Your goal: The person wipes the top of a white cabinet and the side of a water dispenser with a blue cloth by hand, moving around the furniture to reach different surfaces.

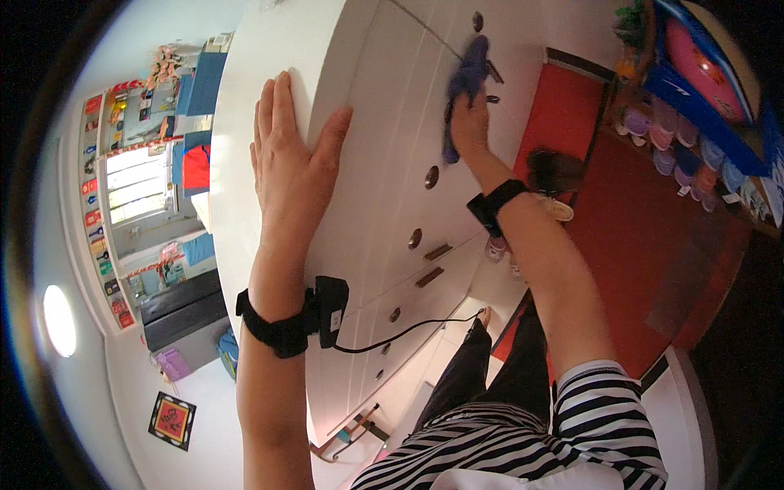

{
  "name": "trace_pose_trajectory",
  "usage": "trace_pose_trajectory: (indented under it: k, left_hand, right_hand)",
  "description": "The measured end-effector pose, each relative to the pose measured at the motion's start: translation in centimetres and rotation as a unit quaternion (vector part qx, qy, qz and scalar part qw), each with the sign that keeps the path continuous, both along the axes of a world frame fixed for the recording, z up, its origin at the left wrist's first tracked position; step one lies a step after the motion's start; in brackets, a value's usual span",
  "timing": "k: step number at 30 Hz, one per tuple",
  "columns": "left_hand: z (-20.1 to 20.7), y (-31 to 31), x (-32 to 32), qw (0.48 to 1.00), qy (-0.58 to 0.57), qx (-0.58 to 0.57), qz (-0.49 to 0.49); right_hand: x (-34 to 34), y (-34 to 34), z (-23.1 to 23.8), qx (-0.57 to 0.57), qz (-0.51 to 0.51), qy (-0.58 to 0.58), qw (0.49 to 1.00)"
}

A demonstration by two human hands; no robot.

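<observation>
A tall white cabinet point(371, 155) with dark round knobs fills the middle of the view. My left hand point(290, 155) lies flat on its upper surface at the left, fingers stretched and thumb spread toward the edge. On the knobbed front, my right hand point(471, 126) presses a bunched dark blue cloth point(467, 73), its fingers closed on it. The cloth is slightly blurred and lies beside a dark handle point(495, 72), between two knobs. Each wrist wears a black strap; a black cable point(408, 331) runs from the left one.
Dark shoes point(555, 170) stand on a red mat point(563, 106) at the right, near a larger red floor mat point(637, 220). Beyond it, a rack holds several pairs of shoes point(661, 131) below a blue box point(702, 114). A wooden-framed stand point(359, 433) is low behind the cabinet.
</observation>
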State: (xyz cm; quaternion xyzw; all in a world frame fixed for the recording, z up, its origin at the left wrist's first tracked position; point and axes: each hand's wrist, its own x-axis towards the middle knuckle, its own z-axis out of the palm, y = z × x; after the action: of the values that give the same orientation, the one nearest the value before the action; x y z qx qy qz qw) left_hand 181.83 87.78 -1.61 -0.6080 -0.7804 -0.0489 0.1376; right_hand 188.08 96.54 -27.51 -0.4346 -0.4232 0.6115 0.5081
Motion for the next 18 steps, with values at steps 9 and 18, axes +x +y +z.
trace_pose_trajectory:
  k: [9, 18]
  left_hand:
    - [1.1, -0.9, 1.8, 0.991, -0.125, -0.007, 0.054]
    - [0.8, 1.0, 1.5, 0.996, -0.090, -0.009, -0.005]
  right_hand:
    - [-1.5, -0.9, -12.4, -0.229, -0.028, -0.052, 0.972]
    - [-4.5, -15.6, -29.3, -0.499, -0.050, 0.063, 0.863]
